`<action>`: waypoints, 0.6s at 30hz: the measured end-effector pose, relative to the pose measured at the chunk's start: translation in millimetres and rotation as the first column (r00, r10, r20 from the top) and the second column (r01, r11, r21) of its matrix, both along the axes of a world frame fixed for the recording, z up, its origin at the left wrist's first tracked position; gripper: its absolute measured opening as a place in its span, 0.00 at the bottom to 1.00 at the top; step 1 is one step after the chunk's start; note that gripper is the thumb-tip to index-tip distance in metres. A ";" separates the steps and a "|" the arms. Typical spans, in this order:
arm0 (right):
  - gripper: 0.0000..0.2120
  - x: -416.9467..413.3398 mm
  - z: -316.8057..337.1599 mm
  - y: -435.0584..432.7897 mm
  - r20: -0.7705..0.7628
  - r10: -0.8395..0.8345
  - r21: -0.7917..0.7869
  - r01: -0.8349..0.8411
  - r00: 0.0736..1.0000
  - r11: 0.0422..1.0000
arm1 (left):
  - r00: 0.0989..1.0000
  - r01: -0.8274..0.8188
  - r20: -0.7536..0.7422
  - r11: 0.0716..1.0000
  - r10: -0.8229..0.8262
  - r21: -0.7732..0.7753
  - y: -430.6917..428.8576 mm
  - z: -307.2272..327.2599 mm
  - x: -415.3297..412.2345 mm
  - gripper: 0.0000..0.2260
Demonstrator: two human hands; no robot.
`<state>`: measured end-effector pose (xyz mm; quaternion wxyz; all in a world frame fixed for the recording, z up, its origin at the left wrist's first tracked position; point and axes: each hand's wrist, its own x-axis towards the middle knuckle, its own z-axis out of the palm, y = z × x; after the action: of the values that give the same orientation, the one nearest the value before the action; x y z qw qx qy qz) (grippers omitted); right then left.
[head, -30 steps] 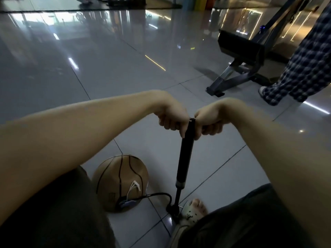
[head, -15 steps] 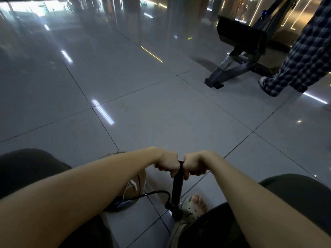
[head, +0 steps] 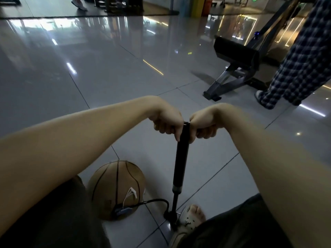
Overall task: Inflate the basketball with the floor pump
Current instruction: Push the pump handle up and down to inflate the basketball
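Your left hand [head: 167, 120] & right hand [head: 204, 122] grip the pump [head: 180, 158] top, side by side. The basketball [head: 116, 187] sits on the floor [head: 125, 86] below your left hand w/ the hose [head: 155, 200] in. Push crooked & the pump could tip, and the hose could pop out.

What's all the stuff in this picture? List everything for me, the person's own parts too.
basketball: one, tan with black lines, on the floor left of the pump, partly hidden by the left leg
pump: one, black, upright on the floor between the legs
hose: one, black, curving from the pump's base to the basketball
bench: one, black pad on a grey frame, far right
checked trousers: one pair, blue and white, on a bystander at the right edge
floor: grey glossy tiles, all around
sandal: one, pale, on the person's foot at the pump's base
left hand: one, grips the handle's left side
right hand: one, grips the handle's right side
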<state>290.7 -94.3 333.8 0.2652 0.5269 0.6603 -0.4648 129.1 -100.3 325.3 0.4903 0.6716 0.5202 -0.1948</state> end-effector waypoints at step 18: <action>0.02 1.9 -155.8 -83.8 0.154 0.075 -0.068 -0.065 0.985 0.996 | 0.982 0.109 -0.156 0.994 -0.107 -0.001 -86.5 -148.5 28.3 0.05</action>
<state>292.6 -178.1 177.9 0.3489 0.5296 0.6406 -0.4328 157.4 -186.8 176.8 0.4344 0.6834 0.5204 -0.2710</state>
